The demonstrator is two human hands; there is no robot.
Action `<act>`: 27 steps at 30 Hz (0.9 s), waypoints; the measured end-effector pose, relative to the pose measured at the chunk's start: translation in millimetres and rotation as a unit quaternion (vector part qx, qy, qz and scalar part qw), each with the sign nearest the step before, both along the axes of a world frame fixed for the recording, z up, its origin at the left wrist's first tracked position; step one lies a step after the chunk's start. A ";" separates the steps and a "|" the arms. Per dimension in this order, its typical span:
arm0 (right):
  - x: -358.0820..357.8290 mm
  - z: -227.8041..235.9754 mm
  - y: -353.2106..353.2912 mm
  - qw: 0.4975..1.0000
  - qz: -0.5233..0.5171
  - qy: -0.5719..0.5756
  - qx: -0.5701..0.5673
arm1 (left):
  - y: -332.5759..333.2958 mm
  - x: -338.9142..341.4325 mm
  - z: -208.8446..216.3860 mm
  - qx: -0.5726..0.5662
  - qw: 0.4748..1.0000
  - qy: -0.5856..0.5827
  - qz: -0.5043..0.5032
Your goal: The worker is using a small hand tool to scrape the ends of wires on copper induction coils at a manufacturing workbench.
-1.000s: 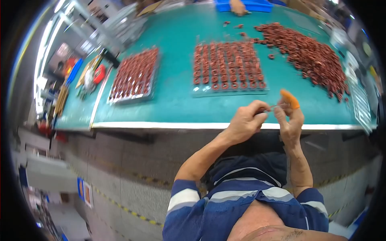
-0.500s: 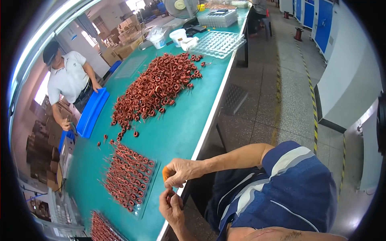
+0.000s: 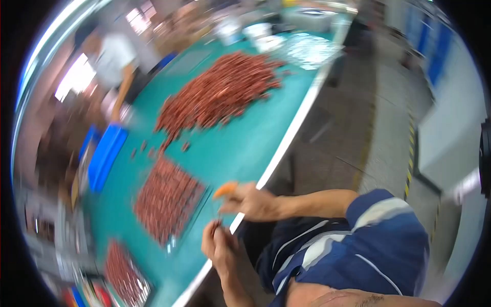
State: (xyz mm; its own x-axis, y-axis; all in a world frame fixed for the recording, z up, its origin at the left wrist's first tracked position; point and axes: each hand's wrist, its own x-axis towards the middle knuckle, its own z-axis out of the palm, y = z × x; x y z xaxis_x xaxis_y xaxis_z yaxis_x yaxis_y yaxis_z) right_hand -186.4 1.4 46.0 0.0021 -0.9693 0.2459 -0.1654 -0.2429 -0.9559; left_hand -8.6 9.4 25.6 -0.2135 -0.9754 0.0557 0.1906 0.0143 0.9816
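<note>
My left hand (image 3: 221,248) is closed in a pinch on a small reddish-brown wire coil (image 3: 217,223), mostly hidden by the fingers, at the near edge of the table. Just above it is my right hand (image 3: 250,200), with an orange finger cover (image 3: 225,190) on one finger. Its finger and thumb are apart, and nothing shows between them. Left of my hands, a clear tray (image 3: 190,214) lies filled with rows of red ring coils (image 3: 166,197). A large heap of the same coils (image 3: 220,92) covers the table farther off. Motion smears the picture.
A second filled coil tray (image 3: 124,273) lies at the lower left. A few loose coils (image 3: 185,146) are scattered by the heap. Across the green table (image 3: 240,148), a person (image 3: 115,64) stands by a blue bin (image 3: 107,156). White tubs (image 3: 257,31) and a clear tray (image 3: 309,50) stand at the far end.
My right hand has parted from the left, its fingers spreading. The view has shifted. The person opposite has leaned and reached an arm down over the blue bin, which is now lower.
</note>
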 end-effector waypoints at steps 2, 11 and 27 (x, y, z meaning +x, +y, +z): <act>-13.9 -21.5 1.0 0.995 -0.071 -0.074 -0.002 | -13.8 -12.2 1.7 -0.079 0.995 -0.044 -0.032; 12.0 -9.8 -5.0 0.958 0.127 -0.182 0.180 | -9.1 15.5 9.3 -0.201 0.918 -0.335 -0.061; 13.0 -30.1 -12.5 0.943 0.179 -0.125 0.252 | -16.3 34.2 18.2 -0.543 0.593 -0.584 -0.116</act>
